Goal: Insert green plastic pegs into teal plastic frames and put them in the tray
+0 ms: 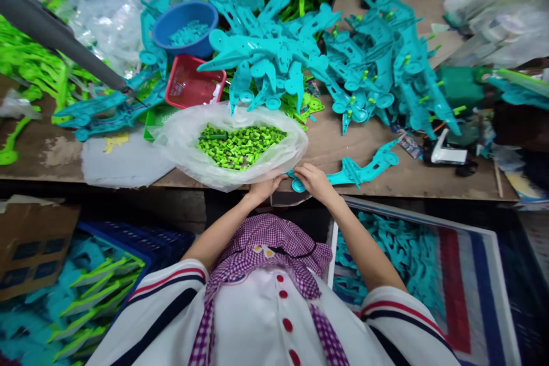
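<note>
A turquoise plastic part (364,172) is gripped near its left end by the right hand (315,182), the fingers curled closed over it; its longer portion is stretched out to the right of that hand, above the bare surface (433,177). The left hand (265,190) is held just beside, fingers bent and fingertips brought to the tip of the same part; whether anything is pinched there cannot be told. Just beyond the left hand, a clear plastic bag (171,137) is spread open, and small lime-green pieces (246,148) are contained in it. Behind the bag, farther from the left hand, a red basket (193,90) and a blue bowl (184,11) are placed. Beyond the right hand, more turquoise parts (274,57) are heaped. Below and to the right of the right hand, a red, white and blue striped sheet (454,274) is seen.
</note>
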### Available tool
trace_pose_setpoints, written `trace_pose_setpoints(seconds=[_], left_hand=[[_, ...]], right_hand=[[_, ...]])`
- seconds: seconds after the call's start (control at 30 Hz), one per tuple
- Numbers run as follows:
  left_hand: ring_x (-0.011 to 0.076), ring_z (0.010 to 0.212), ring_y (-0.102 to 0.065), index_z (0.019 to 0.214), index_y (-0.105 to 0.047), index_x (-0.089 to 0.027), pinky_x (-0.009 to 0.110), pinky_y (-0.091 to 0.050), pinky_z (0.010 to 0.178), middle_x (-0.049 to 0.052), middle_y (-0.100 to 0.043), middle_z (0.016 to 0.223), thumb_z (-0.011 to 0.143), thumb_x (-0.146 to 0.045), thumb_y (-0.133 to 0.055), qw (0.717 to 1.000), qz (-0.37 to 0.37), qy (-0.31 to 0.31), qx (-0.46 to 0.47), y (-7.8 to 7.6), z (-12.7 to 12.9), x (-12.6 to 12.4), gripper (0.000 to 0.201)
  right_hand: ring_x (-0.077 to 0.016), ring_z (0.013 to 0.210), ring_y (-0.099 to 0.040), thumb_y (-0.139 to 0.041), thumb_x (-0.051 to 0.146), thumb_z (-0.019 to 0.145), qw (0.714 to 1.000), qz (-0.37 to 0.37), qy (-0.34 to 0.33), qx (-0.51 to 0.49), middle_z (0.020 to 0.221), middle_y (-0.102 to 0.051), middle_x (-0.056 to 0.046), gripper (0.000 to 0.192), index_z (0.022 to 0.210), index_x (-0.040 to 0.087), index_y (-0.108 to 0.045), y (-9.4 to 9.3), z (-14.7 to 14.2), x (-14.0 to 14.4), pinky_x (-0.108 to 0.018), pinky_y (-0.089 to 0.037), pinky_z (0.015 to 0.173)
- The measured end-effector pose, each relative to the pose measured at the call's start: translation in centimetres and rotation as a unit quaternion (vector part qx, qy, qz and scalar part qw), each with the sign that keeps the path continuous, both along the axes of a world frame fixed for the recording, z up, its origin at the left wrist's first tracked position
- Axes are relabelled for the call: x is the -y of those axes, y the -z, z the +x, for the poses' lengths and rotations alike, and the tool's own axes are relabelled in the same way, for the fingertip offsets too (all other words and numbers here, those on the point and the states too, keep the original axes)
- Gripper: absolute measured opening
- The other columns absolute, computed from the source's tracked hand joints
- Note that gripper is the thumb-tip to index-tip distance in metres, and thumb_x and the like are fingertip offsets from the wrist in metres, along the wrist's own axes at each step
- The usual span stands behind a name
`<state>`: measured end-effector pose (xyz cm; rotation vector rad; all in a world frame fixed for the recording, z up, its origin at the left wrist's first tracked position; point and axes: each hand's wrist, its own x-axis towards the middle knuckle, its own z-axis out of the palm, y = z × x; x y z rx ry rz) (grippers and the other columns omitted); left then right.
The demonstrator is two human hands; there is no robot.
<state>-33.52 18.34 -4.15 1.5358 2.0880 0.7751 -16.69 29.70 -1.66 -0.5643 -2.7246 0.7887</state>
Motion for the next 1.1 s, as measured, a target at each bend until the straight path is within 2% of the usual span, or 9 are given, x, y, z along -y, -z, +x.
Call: trace_pose_setpoints(seconds=[0.2, 0.27, 0.37, 0.43, 0.5, 0.7, 0.8, 0.93, 1.1], left_hand=[[0.0246, 0.114, -0.061, 0.107, -0.072, -0.021, 0.042, -0.045, 0.105, 0.006, -0.072, 0.112, 0.088, -0.033, -0.061, 0.95, 0.04, -0.116, 0.287, -1.7, 1.0, 2.2, 0.025], [0.0202, 0.103, -0.066, 0.113, -0.069, -0.019, 0.036, -0.051, 0.095, 0.007, -0.071, 0.11, 0.091, -0.028, -0.056, 0.853, 0.016, -0.179, 0.489, -3.0, 1.8, 3.6, 0.027], [0.0151, 0.099, -0.067, 0.118, -0.065, -0.018, 0.029, -0.053, 0.091, 0.008, -0.069, 0.113, 0.095, -0.023, -0.047, 0.645, -0.02, -0.226, 0.73, -5.3, 2.9, 4.5, 0.029], [0.0142, 0.106, -0.065, 0.12, -0.062, -0.018, 0.027, -0.053, 0.093, 0.009, -0.066, 0.12, 0.099, -0.024, -0.041, 0.576, -0.017, -0.228, 0.785, -6.8, 3.4, 3.8, 0.031], [0.0146, 0.112, -0.062, 0.127, -0.057, -0.021, 0.027, -0.053, 0.094, 0.008, -0.062, 0.13, 0.102, -0.027, -0.032, 0.596, -0.012, -0.215, 0.774, -8.1, 3.8, 1.9, 0.037], [0.0183, 0.125, -0.055, 0.152, -0.025, -0.029, 0.037, -0.051, 0.098, 0.007, -0.056, 0.138, 0.104, -0.035, -0.005, 0.848, -0.002, -0.048, 0.527, -9.8, 6.0, -6.4, 0.052], [0.0179, 0.131, -0.05, 0.155, -0.014, -0.027, 0.037, -0.048, 0.101, 0.009, -0.05, 0.143, 0.103, -0.034, -0.001, 0.926, 0.036, -0.001, 0.376, -9.5, 7.9, -9.5, 0.054], [0.023, 0.139, -0.037, 0.148, -0.034, -0.026, 0.04, -0.038, 0.11, 0.011, -0.041, 0.148, 0.1, -0.045, -0.036, 0.975, 0.102, 0.111, 0.165, -7.3, 9.7, -10.6, 0.052], [0.0287, 0.127, -0.047, 0.135, -0.054, -0.026, 0.047, -0.043, 0.1, 0.014, -0.047, 0.142, 0.095, -0.034, -0.051, 0.951, 0.042, 0.299, -0.067, -3.5, 10.0, -9.3, 0.041]], right_hand=[[-0.0221, 0.091, -0.061, -0.04, 0.036, 0.1, 0.997, -0.028, 0.028, -0.065, 0.094, -0.063, -0.009, 0.031, 0.108, 0.023, -0.066, 0.3, -0.3, -0.5, -0.037, -0.052, 0.082], [-0.0237, 0.1, -0.06, -0.044, 0.038, 0.098, 0.995, -0.011, 0.041, -0.086, 0.106, -0.063, -0.01, 0.03, 0.112, 0.025, -0.066, -0.2, -0.6, -0.4, -0.041, -0.052, 0.088], [-0.025, 0.108, -0.059, -0.053, 0.041, 0.094, 0.99, -0.002, 0.074, -0.121, 0.116, -0.061, -0.01, 0.031, 0.119, 0.027, -0.064, -1.7, -0.8, 1.5, -0.045, -0.05, 0.094], [-0.024, 0.105, -0.061, -0.055, 0.04, 0.093, 0.99, -0.033, 0.058, -0.128, 0.112, -0.064, -0.009, 0.032, 0.121, 0.027, -0.063, -3.1, -0.8, 3.5, -0.043, -0.052, 0.092], [-0.0233, 0.102, -0.063, -0.053, 0.04, 0.094, 0.989, -0.072, 0.039, -0.122, 0.108, -0.067, -0.008, 0.032, 0.122, 0.027, -0.062, -4.5, -0.7, 5.1, -0.042, -0.054, 0.089], [-0.026, 0.099, -0.064, -0.046, 0.033, 0.096, 0.98, -0.06, 0.165, -0.096, 0.109, -0.067, -0.01, 0.034, 0.126, 0.026, -0.06, -9.0, -0.1, 2.9, -0.043, -0.053, 0.087], [-0.0248, 0.093, -0.064, -0.05, 0.036, 0.094, 0.967, -0.083, 0.218, -0.102, 0.102, -0.068, -0.009, 0.03, 0.117, 0.025, -0.065, -9.3, 2.6, -0.5, -0.041, -0.054, 0.083], [-0.0224, 0.092, -0.065, -0.055, 0.044, 0.09, 0.886, -0.139, 0.389, -0.209, 0.099, -0.068, -0.007, 0.031, 0.107, 0.022, -0.068, -7.1, 8.6, -3.6, -0.038, -0.055, 0.08], [-0.0211, 0.089, -0.065, -0.068, 0.051, 0.076, 0.791, -0.069, 0.543, -0.275, 0.096, -0.066, -0.007, 0.039, 0.097, 0.018, -0.069, -4.3, 14.3, -7.2, -0.037, -0.054, 0.079]])
